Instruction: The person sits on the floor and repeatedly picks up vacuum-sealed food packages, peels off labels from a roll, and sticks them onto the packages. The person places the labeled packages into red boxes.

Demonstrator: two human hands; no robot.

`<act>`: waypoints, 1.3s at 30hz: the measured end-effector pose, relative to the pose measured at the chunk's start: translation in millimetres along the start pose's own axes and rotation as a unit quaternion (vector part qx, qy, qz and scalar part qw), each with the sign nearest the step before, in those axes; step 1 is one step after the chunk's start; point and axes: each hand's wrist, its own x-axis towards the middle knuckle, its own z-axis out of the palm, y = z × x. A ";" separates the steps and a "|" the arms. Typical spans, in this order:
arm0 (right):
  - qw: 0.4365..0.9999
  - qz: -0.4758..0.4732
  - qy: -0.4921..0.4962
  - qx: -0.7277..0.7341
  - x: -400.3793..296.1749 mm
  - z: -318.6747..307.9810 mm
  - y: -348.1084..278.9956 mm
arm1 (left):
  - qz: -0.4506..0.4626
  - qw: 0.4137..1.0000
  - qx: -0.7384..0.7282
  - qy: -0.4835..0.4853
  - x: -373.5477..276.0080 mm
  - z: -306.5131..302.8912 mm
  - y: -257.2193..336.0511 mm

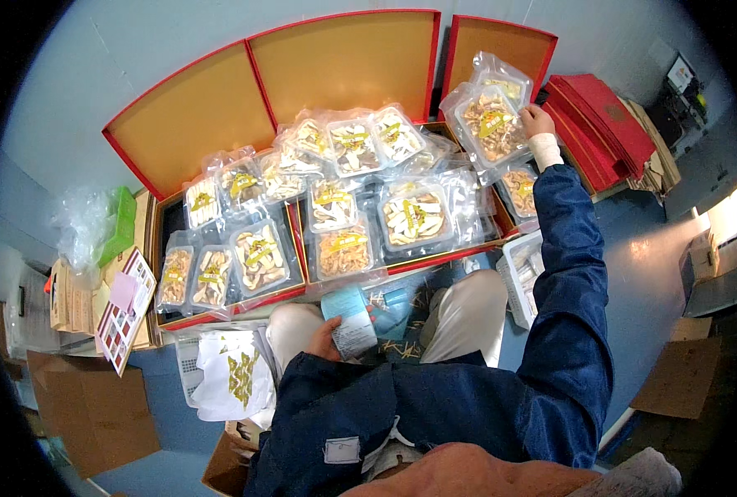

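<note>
Low in front of my lap, my left hand (326,340) grips a pale blue and white roll of printed labels (351,323). A blue curved strip (393,310) shows beside the roll. My right hand (537,122) is stretched out to the far right, its fingers closed on the edge of a clear plastic pack of dried mushrooms (491,127) with a yellow-green label. Another clear pack (506,81) shows behind that one. Below it, a further pack of brown dried food (520,189) lies in the right-hand box.
Open red-edged gift boxes (231,310) hold several labelled packs; their lids (343,68) stand against the wall. Folded red boxes (598,124) are stacked at right. Beside my knees are a white basket (517,298) and a crate with label sheets (231,373). A green bin (118,227) stands left.
</note>
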 end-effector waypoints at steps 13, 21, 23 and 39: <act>0.771 0.179 -0.252 0.557 -136.6 59.3 -100.8 | 0.052 0.998 0.031 -0.003 -27.6 -2.9 -5.9; 0.715 0.206 -0.342 0.574 -297.3 83.4 -191.4 | 0.219 0.974 0.052 -0.005 -49.0 51.6 1.7; 0.672 0.251 -0.363 0.595 -305.1 76.7 -213.5 | 0.214 0.975 0.057 0.038 -47.4 47.4 7.4; 0.924 -0.115 -0.182 0.316 -250.2 99.2 -231.1 | 0.319 0.946 0.012 0.057 -30.5 68.8 67.6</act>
